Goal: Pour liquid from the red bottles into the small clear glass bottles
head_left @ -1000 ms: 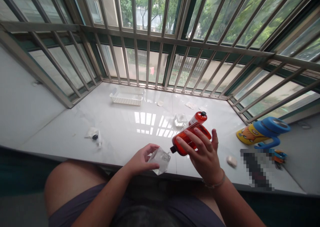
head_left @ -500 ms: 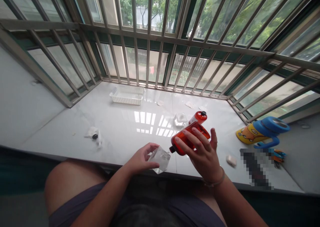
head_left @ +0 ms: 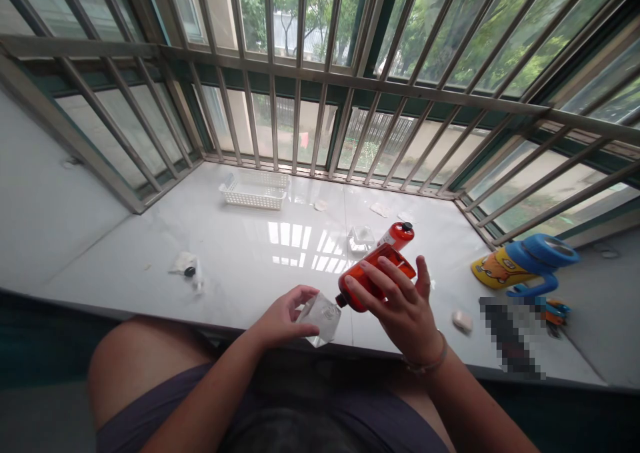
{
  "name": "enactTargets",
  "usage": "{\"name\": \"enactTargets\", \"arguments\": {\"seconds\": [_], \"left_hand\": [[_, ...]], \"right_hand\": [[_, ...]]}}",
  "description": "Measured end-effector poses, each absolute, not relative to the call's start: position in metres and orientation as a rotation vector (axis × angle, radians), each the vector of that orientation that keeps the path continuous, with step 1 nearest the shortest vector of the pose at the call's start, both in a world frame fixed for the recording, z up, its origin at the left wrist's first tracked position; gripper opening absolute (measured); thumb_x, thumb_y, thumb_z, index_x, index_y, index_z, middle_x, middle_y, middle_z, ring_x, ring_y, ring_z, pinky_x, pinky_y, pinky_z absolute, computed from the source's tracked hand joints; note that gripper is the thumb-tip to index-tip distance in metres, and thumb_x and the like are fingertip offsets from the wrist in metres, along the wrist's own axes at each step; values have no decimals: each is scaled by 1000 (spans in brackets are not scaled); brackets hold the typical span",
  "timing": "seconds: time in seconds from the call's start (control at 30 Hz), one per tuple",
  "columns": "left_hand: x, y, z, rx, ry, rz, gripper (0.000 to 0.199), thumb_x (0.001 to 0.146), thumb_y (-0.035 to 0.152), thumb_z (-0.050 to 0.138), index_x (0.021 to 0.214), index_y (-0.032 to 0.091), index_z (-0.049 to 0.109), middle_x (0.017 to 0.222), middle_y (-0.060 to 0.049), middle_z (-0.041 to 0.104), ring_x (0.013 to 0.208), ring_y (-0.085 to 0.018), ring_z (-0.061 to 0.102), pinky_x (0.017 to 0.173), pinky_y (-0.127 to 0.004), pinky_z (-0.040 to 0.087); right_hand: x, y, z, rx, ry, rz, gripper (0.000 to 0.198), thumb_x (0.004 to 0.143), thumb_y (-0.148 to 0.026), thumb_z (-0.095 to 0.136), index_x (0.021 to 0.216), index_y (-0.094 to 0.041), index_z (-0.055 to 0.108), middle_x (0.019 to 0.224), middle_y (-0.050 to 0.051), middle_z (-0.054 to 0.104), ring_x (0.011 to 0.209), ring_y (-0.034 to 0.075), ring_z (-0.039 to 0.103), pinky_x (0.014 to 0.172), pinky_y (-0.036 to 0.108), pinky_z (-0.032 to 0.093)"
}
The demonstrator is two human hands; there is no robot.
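left hand (head_left: 280,321) gripping clear cup (head_left: 324,323); right hand (head_left: 407,313) gripping red bottle (head_left: 369,284), bottle leaning neck-down just beside cup.

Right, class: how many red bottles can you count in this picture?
2: one red bottle tilted in the right hand, and a second bottle just beyond it on the white counter, partly hidden. No others show.

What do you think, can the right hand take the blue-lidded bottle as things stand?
Probably not at this moment: the right hand holds the tilted red bottle. Once freed, it likely could, since nothing visible stands between it and the blue-lidded bottle.
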State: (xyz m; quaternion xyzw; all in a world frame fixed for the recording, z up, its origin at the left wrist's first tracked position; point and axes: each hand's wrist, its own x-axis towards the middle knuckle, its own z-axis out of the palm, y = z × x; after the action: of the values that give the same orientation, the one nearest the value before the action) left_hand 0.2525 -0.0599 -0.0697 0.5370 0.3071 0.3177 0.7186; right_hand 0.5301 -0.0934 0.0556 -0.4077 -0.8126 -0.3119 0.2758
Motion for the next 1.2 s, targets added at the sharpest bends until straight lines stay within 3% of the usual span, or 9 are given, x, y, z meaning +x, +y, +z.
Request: {"name": "enactTargets", "arguments": {"seconds": [0.63, 1.2], "left_hand": [[252, -60, -72, 1186, 673, 710, 75, 71, 38, 100, 134, 23, 62, 134, -12, 68, 125, -34, 67, 110, -51, 51], [252, -61, -73, 1192, 684, 712, 76, 70, 38, 100, 135, 24, 61, 136, -12, 68, 125, -34, 68, 108, -50, 53]], "right_hand": [[521, -91, 57, -990, -2233, -881, 46, 96, -14, 79, 133, -41, 71, 129, -4, 77, 132, 19, 65, 138, 63, 17], [519, -91, 47, -976, -2313, -872, 46, 98, -19, 79, 137, -42, 69, 134, -5, 76, 136, 20, 63, 139, 63, 15]]}}
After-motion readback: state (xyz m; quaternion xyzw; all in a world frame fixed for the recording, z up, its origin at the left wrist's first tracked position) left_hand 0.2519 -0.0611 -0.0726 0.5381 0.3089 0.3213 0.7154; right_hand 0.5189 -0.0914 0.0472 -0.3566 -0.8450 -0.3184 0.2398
